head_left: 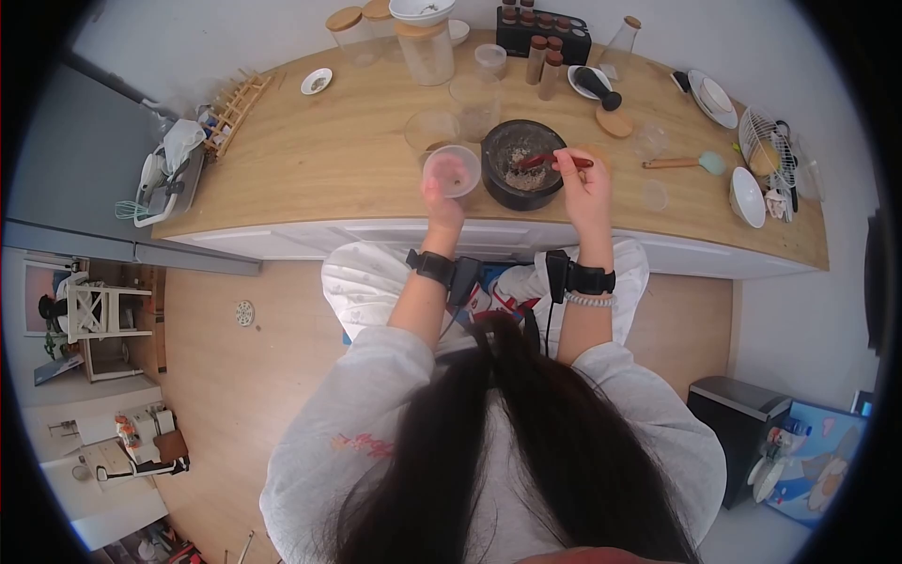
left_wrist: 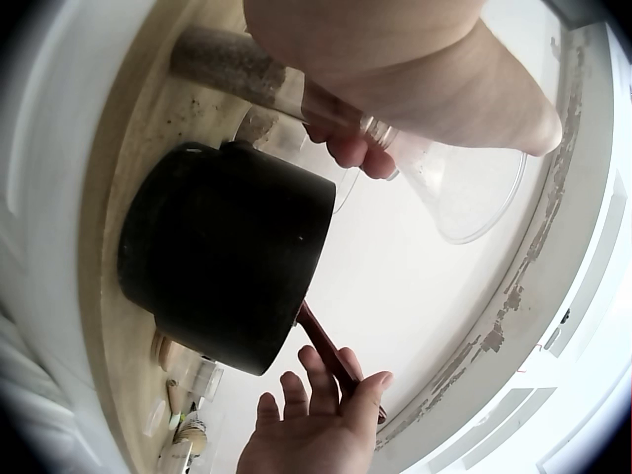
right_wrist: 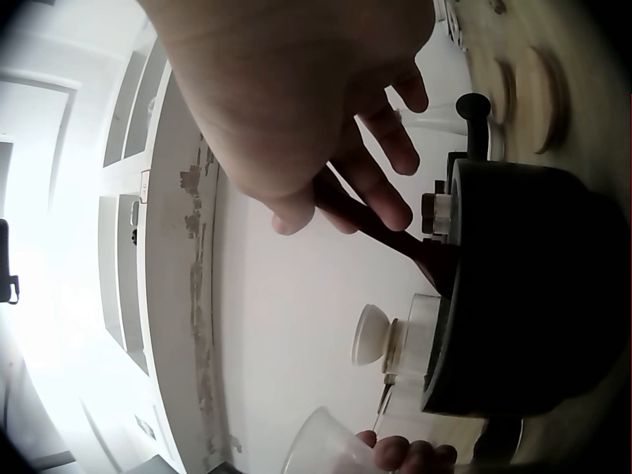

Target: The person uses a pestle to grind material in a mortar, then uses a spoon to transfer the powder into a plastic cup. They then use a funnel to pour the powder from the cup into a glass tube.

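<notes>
A black mortar (head_left: 522, 193) stands near the counter's front edge, with coarse grey-brown ground powder (head_left: 528, 177) in its bowl. My right hand (head_left: 586, 188) pinches the handle of a dark red spoon (head_left: 556, 163), whose head dips into the mortar. Left of the mortar, my left hand (head_left: 443, 207) holds a clear funnel (left_wrist: 469, 188) at the neck of a glass bottle. Brown powder (left_wrist: 222, 61) fills the bottle's lower part in the left wrist view. The left fingertips (left_wrist: 348, 148) curl round the neck just below the funnel's cone.
Behind the mortar are clear containers (head_left: 474, 105), wooden-lidded jars (head_left: 427, 58) and a spice rack (head_left: 545, 36). A black pestle (head_left: 594, 85) lies across a white dish. To the right are a spatula (head_left: 684, 164), a white bowl (head_left: 747, 197) and a wire basket (head_left: 763, 141). A dish rack (head_left: 174, 179) stands left.
</notes>
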{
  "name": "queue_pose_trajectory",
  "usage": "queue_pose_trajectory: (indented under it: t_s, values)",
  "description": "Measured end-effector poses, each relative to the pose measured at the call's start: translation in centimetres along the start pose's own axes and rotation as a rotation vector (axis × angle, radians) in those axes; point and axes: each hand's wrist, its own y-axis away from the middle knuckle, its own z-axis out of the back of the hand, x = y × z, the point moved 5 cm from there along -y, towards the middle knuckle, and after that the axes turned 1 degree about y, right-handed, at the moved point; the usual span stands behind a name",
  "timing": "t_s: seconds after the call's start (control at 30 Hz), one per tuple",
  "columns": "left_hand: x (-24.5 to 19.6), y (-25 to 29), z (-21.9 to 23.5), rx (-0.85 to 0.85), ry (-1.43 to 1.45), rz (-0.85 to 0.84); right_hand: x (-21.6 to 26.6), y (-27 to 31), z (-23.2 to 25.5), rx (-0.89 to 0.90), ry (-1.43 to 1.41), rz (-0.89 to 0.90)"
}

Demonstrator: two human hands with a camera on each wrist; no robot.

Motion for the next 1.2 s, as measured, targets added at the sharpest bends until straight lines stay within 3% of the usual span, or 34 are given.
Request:
queue_pose_trajectory:
  t_s: [0.73, 0.83, 1.03, 1.2]
  values:
    - [0.0, 0.2, -0.2, 0.049, 0.061, 0.002, 4.8, -0.4, -1.0, 0.087, 0.278, 0.097]
    - [-0.1, 0.2, -0.4, 0.054, 0.066, -0.009, 4.3, -1.1, -2.0, 0.165, 0.325, 0.106]
    - [-0.2, 0.3, -0.5, 0.031, 0.024, -0.027, 7.0, -2.9, -5.2, 0.427, 0.693, 0.167]
    - [0.0, 0.4, -0.1, -0.029, -0.026, -0.017, 7.8, -3.4, -7.8, 0.639, 0.703, 0.25]
